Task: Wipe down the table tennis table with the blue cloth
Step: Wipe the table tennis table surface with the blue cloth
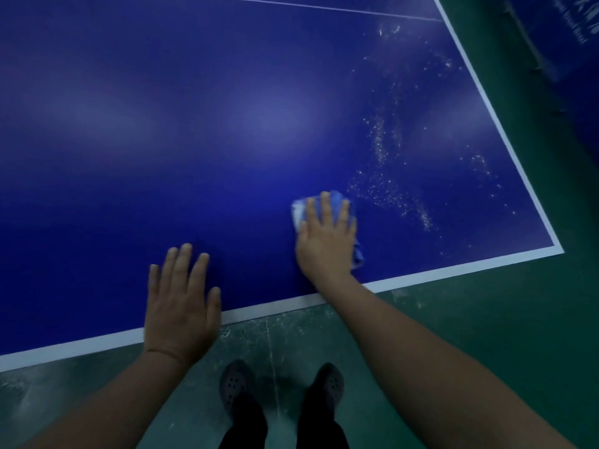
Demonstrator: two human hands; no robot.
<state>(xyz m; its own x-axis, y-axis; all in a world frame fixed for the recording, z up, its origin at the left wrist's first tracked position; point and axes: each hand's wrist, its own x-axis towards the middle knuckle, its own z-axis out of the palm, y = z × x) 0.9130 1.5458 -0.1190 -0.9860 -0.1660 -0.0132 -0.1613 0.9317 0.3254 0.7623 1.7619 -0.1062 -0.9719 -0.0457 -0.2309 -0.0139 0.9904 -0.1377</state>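
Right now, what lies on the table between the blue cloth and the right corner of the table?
In the head view, scattered white specks lie on the table between the blue cloth and the corner.

Blue cloth (337, 202), bunched, pale at its left end, pressed flat on the table tennis table (227, 124) near the near right corner, partly hidden under a hand. Table deep blue, white-edged, faintly glossy, speckled with pale dust right of and beyond the cloth.

Dim, soft-focus, glare patches on table (259, 124)
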